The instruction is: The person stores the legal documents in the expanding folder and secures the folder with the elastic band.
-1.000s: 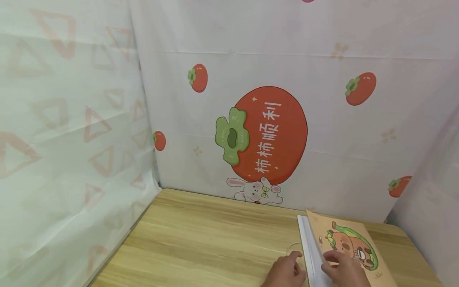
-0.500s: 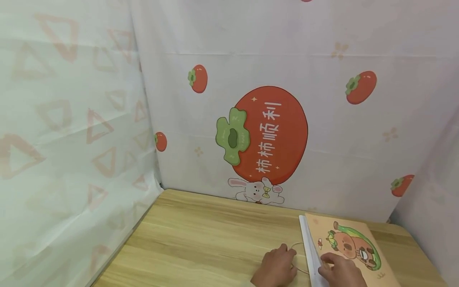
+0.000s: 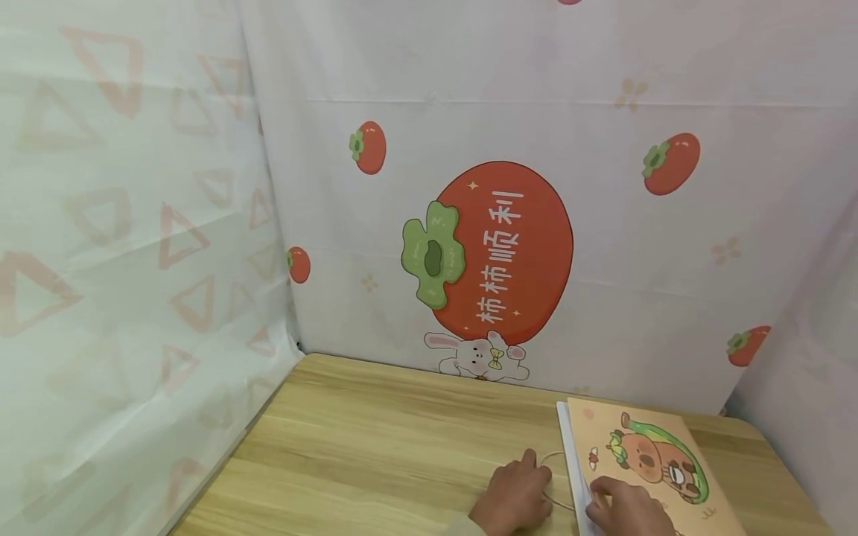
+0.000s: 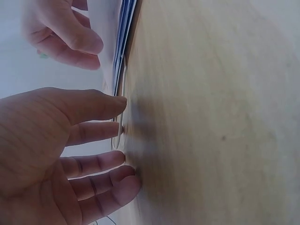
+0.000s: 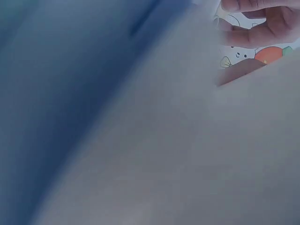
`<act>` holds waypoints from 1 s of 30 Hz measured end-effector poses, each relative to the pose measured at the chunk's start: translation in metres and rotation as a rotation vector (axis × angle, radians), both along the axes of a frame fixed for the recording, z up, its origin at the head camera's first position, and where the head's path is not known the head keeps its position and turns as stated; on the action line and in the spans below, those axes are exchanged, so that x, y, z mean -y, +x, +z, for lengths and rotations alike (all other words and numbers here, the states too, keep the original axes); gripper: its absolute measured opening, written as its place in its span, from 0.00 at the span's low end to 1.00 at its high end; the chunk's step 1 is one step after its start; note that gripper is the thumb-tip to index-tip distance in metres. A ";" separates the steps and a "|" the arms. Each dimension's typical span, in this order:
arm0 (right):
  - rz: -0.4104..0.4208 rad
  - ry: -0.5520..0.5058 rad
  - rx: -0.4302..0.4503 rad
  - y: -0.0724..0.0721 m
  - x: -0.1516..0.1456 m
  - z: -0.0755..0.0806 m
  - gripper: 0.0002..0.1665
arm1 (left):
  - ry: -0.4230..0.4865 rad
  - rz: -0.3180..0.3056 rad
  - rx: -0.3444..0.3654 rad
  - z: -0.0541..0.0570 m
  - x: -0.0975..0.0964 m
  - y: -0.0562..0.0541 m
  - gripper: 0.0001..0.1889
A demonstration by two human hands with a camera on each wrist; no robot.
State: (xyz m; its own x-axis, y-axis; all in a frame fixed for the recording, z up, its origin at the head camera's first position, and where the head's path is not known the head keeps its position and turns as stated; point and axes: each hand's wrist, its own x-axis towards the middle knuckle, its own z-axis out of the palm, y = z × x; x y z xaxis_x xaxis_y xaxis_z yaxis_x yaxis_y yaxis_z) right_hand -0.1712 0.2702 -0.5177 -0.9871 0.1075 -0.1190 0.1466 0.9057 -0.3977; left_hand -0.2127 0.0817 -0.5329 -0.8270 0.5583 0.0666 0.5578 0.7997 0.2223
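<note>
A notebook (image 3: 640, 439) with an orange cartoon-animal cover lies at the table's right, its cover slightly raised along the left edge. White pages (image 3: 568, 439) show beneath it. My right hand (image 3: 630, 508) pinches the cover's left edge near the front. A thin cord loop (image 3: 553, 454), like an elastic band, sticks out leftward from the notebook. My left hand (image 3: 512, 493) is at the loop's outer end. In the left wrist view its fingers (image 4: 101, 164) are loosely bent and apart, beside the cord (image 4: 119, 138), with the tips close to the wood.
The wooden table (image 3: 375, 439) stretches to the left. A white cloth with printed persimmons (image 3: 503, 253) hangs behind it. Another cloth with triangles (image 3: 181, 231) stands along the left edge. A pale surface (image 5: 164, 140) fills most of the right wrist view.
The cover has come down towards the pages with my right hand. My left hand has shifted left from the notebook's edge, and more of the cord loop shows.
</note>
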 end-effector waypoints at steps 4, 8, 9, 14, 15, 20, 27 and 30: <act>0.008 -0.016 0.057 -0.001 -0.002 -0.002 0.19 | 0.004 0.004 0.013 -0.001 0.000 -0.001 0.07; 0.025 -0.025 0.081 -0.002 -0.006 -0.004 0.22 | 0.002 0.006 0.026 -0.001 -0.001 -0.002 0.10; 0.030 -0.024 0.080 -0.002 -0.007 -0.005 0.23 | -0.001 0.005 0.032 -0.001 -0.001 -0.002 0.11; 0.042 -0.031 0.071 0.001 -0.009 -0.009 0.25 | -0.013 0.010 0.058 0.000 -0.002 -0.002 0.11; 0.038 -0.036 0.076 0.001 -0.010 -0.010 0.24 | -0.013 0.013 0.063 0.000 -0.002 -0.001 0.11; 0.028 -0.043 0.086 0.002 -0.013 -0.010 0.21 | 0.002 0.012 0.054 -0.001 -0.001 -0.001 0.11; 0.084 -0.061 0.083 0.005 -0.025 -0.006 0.16 | 0.040 -0.002 0.069 -0.001 -0.001 -0.004 0.11; 0.079 -0.053 0.068 0.005 -0.030 -0.005 0.16 | 0.056 0.002 0.080 -0.001 0.000 -0.005 0.11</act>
